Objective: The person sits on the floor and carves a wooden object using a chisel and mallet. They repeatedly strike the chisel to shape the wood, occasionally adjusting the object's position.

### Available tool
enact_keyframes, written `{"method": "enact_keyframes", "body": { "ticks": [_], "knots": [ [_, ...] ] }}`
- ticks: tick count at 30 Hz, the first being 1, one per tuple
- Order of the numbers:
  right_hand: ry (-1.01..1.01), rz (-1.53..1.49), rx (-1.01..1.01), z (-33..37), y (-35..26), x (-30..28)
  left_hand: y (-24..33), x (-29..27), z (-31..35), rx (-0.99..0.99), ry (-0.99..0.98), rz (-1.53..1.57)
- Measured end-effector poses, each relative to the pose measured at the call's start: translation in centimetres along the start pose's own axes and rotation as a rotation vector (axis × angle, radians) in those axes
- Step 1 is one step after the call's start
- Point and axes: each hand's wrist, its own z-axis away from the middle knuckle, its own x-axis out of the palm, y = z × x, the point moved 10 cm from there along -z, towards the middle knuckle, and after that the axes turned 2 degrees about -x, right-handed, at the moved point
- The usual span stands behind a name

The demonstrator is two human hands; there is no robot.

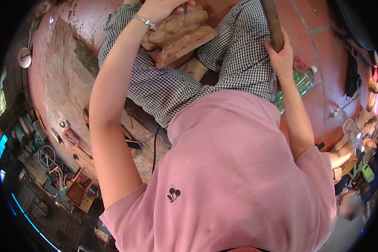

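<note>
A reddish-brown carved wood piece (178, 31), with rounded relief and a flat edge, rests between my bent legs in checked trousers. Over its far end is my left hand (161, 9), a bracelet on the wrist. Its fingers are closed round a thin dark shank that looks like a chisel's (186, 7), pointing down at the carving; the frame's upper edge cuts off the rest. At my right knee, my right hand (281, 52) grips the near end of a thick brown wooden club (272, 23). The club's far end is out of view.
Beside my right leg lies a green plastic bottle (302, 80); a clear bottle (349, 128) is farther right, near another person's arm (342, 157). On my left are a large wood slab (65, 84), a phone (133, 144) and a black cable (155, 149). A bicycle (47, 157) stands beyond.
</note>
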Motion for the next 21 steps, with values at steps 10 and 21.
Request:
{"method": "enact_keyframes", "body": {
  "ticks": [10,21],
  "knots": [
    [-0.093,-0.043,0.108,-2.6,-0.4,-0.4,0.2,0.3,1.0,0.129,-0.027,-0.123],
    [-0.198,0.116,-0.363,-9.2,-11.7,0.3,-0.9,-0.8,1.0,0.109,0.107,-0.303]
  ]
}}
